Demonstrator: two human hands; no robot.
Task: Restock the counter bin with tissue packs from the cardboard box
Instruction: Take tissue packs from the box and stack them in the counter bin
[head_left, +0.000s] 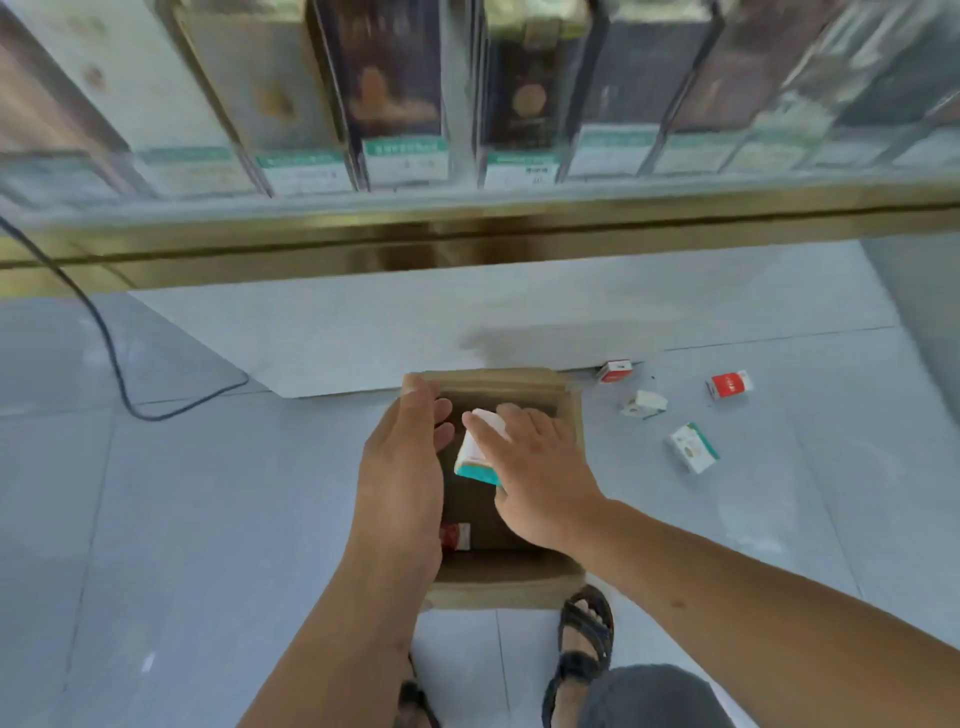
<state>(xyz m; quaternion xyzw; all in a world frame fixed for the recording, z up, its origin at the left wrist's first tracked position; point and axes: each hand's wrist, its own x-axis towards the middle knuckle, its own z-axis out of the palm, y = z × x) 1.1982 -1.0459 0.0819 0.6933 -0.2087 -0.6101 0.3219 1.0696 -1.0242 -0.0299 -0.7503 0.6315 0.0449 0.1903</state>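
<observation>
Right hand (540, 467) grips a white tissue pack (478, 457) with a teal end, fingers over its top and thumb at its near side, holding it tilted just above the open cardboard box (498, 577) on the floor. Left hand (400, 467) hovers beside it over the box's left rim, fingers relaxed and holding nothing.

By my reading the task is mid-way at best: this pack is out of the box but not yet carried up, and the counter bin is not in view, so how full it is cannot be told. Inside the box a red-and-white pack (457, 536) lies near the left wall; the rest of the interior looks dark and mostly bare. Four small packs (693, 447) lie scattered on the tiles to the right.

Overhead at the far side runs the brass-trimmed counter edge (467, 228), which the lift must clear. Room is open left and right of the box; a black cable (104, 332) trails at far left, and a sandalled foot (587, 623) stands touching the near right corner.
</observation>
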